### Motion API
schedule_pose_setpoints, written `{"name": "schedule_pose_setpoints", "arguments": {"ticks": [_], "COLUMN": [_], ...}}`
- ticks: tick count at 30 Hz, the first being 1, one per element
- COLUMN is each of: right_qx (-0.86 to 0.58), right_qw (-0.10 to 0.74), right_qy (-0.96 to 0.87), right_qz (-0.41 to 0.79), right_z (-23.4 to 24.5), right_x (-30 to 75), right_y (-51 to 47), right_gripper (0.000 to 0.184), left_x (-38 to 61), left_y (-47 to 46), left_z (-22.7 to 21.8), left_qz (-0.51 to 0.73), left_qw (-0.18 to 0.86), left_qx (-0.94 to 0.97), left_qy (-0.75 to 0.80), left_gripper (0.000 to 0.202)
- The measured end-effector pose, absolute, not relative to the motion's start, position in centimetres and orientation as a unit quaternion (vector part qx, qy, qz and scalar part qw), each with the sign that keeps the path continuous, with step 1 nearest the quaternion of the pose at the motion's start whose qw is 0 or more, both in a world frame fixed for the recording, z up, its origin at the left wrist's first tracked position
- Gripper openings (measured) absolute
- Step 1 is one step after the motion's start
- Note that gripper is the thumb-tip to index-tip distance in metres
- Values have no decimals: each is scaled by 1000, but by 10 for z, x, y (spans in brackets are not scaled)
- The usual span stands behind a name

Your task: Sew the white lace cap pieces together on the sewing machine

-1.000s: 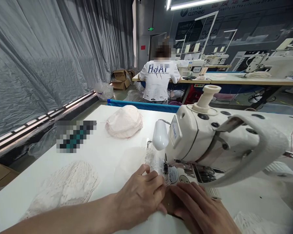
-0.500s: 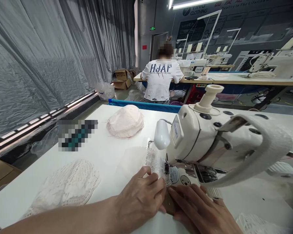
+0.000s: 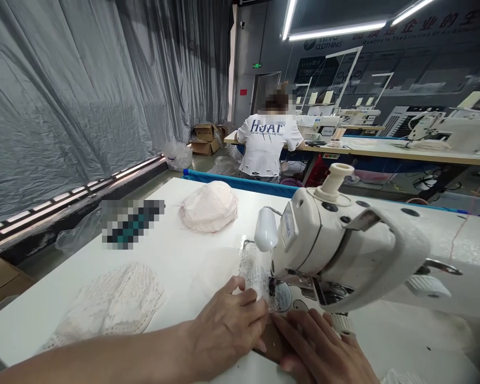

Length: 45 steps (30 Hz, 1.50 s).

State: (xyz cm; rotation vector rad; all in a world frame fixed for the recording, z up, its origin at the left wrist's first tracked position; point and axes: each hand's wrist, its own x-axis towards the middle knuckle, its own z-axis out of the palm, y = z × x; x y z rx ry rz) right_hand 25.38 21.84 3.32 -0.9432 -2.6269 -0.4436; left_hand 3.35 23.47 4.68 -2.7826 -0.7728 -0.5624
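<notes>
White lace fabric (image 3: 253,269) lies under the presser foot of the sewing machine (image 3: 316,229), with a sheer pale layer spread beside it. My left hand (image 3: 232,325) is closed on the near end of the lace, its fingers curled just left of the needle area. My right hand (image 3: 324,346) lies flat with fingers stretched toward the needle. Its fingertips rest at a flat brown piece (image 3: 274,341), partly hidden between both hands. What lies beneath the right palm is hidden.
A pale pink cup-shaped piece (image 3: 210,208) sits at the back of the white table (image 3: 176,245). White eyelet fabric (image 3: 112,298) lies at left, near a blurred-out item (image 3: 132,226). A co-worker (image 3: 268,141) sits ahead at another sewing table (image 3: 368,148).
The view has tilted upward slightly, so the room sits lower in it. Both hands stay at the lace beside the needle, with hardly any shift.
</notes>
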Motion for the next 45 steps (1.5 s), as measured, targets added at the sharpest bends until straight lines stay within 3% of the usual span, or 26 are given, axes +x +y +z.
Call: {"name": "schedule_pose_setpoints", "arguments": {"ticks": [7,14,20,31,45], "right_qx": [-346,-342,-330,-349,-326], "right_qw": [148,237,229,222,227], "right_qy": [-906,-884,-902,-885,-908], "right_qz": [-193,-215,-157,-215,-131], "right_z": [29,36,32,34,46], "right_x": [256,244,248,252,252], "right_y": [224,222,216,228,219], "right_gripper": [39,37,32,37,27], "left_x": [34,41,42,40,33], "left_y": [249,241,209,229,227], "left_z": [53,54,58,67,57], "left_qz": [-175,-152,-187,-159,-215], "left_qw": [84,107,70,28,2], "left_qx": [-936,-929,-932,-937,-929], "left_qy": [-293,-319,-301,-309,-301], "left_gripper": [29,26,49,48,35]}}
